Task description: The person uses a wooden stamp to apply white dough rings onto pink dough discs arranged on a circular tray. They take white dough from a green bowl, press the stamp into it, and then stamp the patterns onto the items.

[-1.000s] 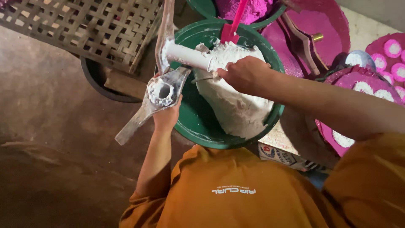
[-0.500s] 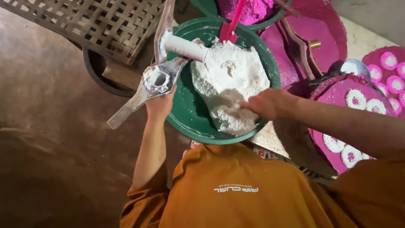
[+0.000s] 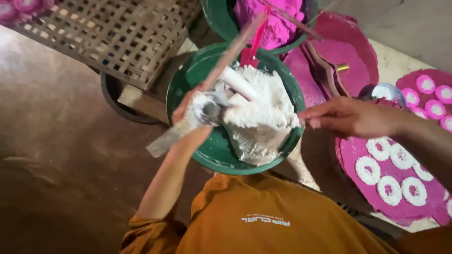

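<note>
Over green basin [image 3: 188,80]: L hand [image 3: 190,110] closed on powder-caked metal mould [image 3: 207,110], handle [image 3: 162,141] trailing behind wrist. White powder heap [image 3: 263,122] just right of L hand, w/ white pestle [image 3: 240,84] on it. R hand [image 3: 348,117] beyond heap, fingertips pinched, load not visible. Best practice, as judged: keep mould level, over basin, so spill drops back in.

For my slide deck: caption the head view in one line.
Left hand holds a paste-coated mould tool over a green basin of white paste; right hand reaches across.

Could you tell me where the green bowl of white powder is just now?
Centre of the head view: the green bowl sits between the woven tray and the pink tray.
</note>
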